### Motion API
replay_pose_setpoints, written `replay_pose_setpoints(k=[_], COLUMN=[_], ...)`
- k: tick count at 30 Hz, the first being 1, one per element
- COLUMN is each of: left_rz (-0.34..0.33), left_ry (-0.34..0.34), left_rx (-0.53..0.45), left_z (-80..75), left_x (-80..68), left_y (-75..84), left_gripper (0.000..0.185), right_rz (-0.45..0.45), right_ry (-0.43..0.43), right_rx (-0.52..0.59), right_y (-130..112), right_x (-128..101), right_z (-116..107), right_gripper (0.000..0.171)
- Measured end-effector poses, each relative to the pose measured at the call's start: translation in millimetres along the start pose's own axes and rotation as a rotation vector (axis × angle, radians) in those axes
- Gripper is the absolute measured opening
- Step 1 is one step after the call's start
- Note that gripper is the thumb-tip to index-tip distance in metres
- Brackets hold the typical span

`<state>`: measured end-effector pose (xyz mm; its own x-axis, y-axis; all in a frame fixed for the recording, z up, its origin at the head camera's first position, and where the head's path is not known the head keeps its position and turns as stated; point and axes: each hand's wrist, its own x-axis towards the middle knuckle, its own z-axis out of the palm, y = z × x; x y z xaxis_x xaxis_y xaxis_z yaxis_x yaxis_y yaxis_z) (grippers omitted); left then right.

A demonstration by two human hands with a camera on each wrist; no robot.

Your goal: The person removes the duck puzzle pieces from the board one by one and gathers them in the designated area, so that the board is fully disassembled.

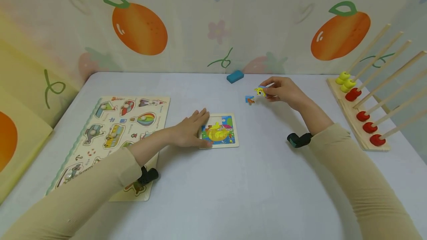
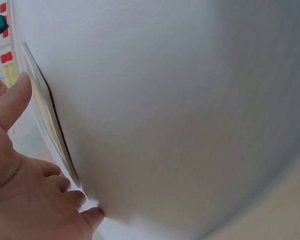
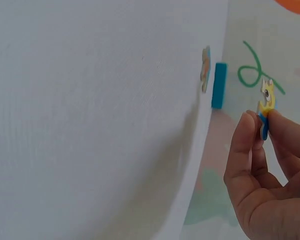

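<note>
Soft, even light fills the room, bright and without glare on the pale lilac tabletop (image 1: 233, 188). Faint, diffuse shadows sit under both forearms. The head view bends outward toward its edges, curving the wooden peg rack with red and yellow beads (image 1: 360, 99). Both wrist views warp the tabletop strongly, and the left one looks smeared, perhaps from motion.

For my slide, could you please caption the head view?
Right hand pinches a yellow puzzle piece; left hand steadies the puzzle tray.
</note>
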<state>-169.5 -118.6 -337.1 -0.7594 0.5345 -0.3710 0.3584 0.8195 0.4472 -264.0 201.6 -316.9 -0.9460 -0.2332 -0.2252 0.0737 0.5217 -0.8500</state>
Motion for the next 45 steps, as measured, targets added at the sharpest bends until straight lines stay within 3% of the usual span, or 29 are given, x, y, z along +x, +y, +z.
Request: replay_pose_setpoints(k=[18, 32, 45], left_rz=[-0.033, -0.033, -0.035], left_ry=[-0.006, -0.007, -0.012], left_rx=[0.039, 0.043, 0.053], left_z=[3.7, 4.8, 4.2], left_x=[-1.0, 1.7, 1.2], left_y=[1.3, 0.6, 1.2], left_gripper=[0.100, 0.101, 0.100], right_rz=[0.092, 0.114, 0.143], right_ry=[-0.027, -0.048, 0.033], right_rx=[-0.037, -0.071, -0.179], right_y=[13, 16, 14], right_x=[9, 15, 15], right_z=[-9, -5, -2], right_gripper=[0.035, 0.034, 0.032])
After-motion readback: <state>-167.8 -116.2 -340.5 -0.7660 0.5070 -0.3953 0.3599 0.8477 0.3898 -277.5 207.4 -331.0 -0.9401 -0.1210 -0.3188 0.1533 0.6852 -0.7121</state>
